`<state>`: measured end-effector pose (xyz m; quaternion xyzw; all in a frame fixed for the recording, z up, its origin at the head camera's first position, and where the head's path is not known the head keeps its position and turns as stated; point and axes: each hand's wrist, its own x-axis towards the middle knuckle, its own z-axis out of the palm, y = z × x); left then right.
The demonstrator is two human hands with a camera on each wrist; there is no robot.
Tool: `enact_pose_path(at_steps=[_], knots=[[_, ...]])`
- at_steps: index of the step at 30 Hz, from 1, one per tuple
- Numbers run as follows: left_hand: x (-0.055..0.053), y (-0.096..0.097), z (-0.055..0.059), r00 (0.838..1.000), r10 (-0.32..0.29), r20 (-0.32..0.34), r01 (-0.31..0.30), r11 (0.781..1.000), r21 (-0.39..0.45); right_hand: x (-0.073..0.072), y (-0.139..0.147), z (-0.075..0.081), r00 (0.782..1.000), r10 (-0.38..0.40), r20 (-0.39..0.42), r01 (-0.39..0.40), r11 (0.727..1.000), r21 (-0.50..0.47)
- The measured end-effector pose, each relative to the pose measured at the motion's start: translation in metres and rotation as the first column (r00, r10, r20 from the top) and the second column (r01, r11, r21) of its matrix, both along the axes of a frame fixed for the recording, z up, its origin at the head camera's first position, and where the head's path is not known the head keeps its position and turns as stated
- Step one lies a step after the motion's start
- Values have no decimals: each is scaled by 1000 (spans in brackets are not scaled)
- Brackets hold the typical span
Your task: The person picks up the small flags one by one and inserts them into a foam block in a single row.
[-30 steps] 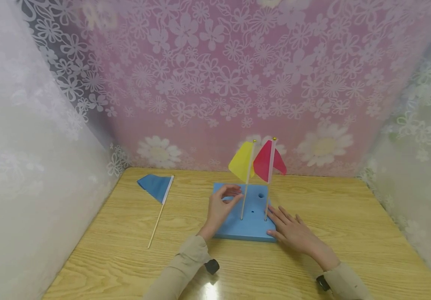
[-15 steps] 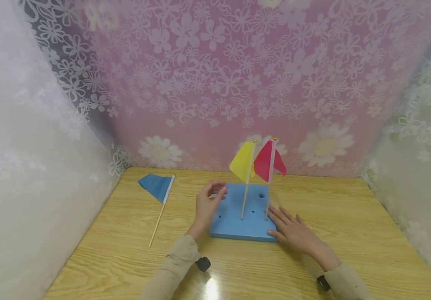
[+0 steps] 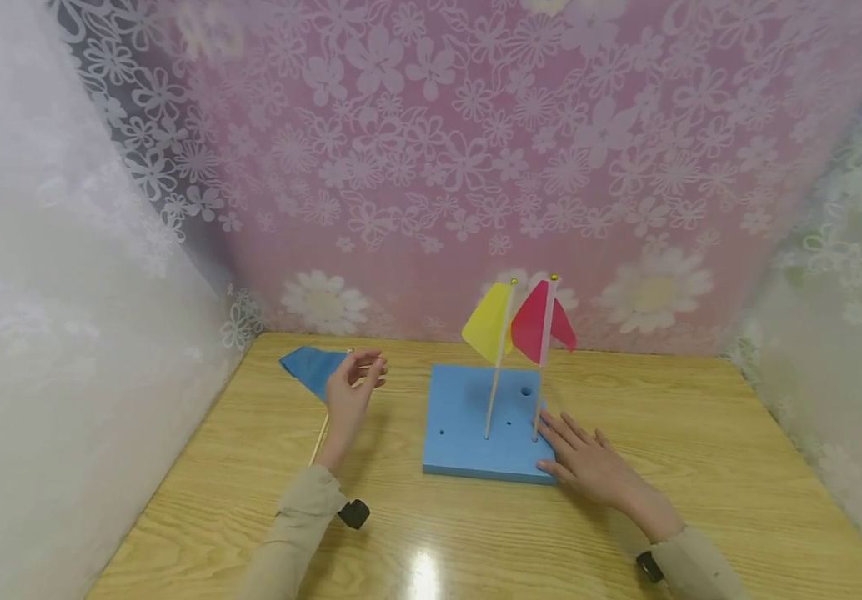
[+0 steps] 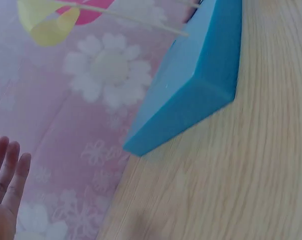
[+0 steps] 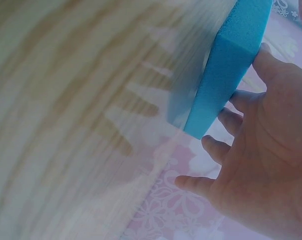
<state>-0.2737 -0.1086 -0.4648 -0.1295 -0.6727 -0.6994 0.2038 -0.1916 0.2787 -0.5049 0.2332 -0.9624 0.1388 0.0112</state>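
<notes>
In the head view a blue foam block [image 3: 461, 454] with small holes lies on the table. A yellow flag [image 3: 487, 323] and a red flag [image 3: 532, 325] stand upright in it on thin sticks. My right hand [image 3: 588, 467] rests with spread fingers on the block's right edge; the right wrist view shows its fingertips along the foam side [image 5: 226, 70]. My left hand [image 3: 352, 400], fingers relaxed, hovers over a blue flag [image 3: 307, 367] lying on the table at left and hides part of its stick. Nothing shows between the left fingers [image 4: 14, 185].
The wooden table [image 3: 701, 467] is bounded at the back by a pink flowered curtain [image 3: 431, 167]. Pale flowered panels enclose it at the left [image 3: 63, 292] and right [image 3: 836, 333].
My left hand has moved left from beside the yellow flag, past the block's left edge, to the blue flag. My right hand has stayed on the block.
</notes>
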Motion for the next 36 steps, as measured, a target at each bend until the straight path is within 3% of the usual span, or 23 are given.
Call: enact_pose_path(at_steps=[4,7,12,17,19,23,26,32,36], knots=[[-8,-26,-12,999,30,44,-28,998,-62,0,0,-1,1000,3,-8,-3,1000,-6],[-7,-43,-13,989,51,139,-29,988,-154,-1,1,-2,1000,-9,6,9,1000,-4],[-3,-69,-16,946,116,303,-14,948,-317,-2,0,-1,1000,-12,10,12,1000,-6],[1,-89,-25,903,186,387,-4,905,-426,1,-1,1,999,7,-32,-8,1000,-21],[2,-96,-29,893,202,403,13,882,-471,2,-1,2,999,11,-36,-12,1000,-29],[5,-103,-33,883,252,396,59,778,-626,1,0,0,999,12,-34,-13,1000,-21],[7,-105,-34,876,278,393,81,719,-690,0,1,-2,999,15,-40,-16,1000,-21],[8,-102,-36,884,311,350,59,667,-742,2,-1,3,998,23,-66,-26,999,-41],[7,-100,-38,885,329,329,48,639,-768,4,-3,9,999,13,-35,-14,1000,-24]])
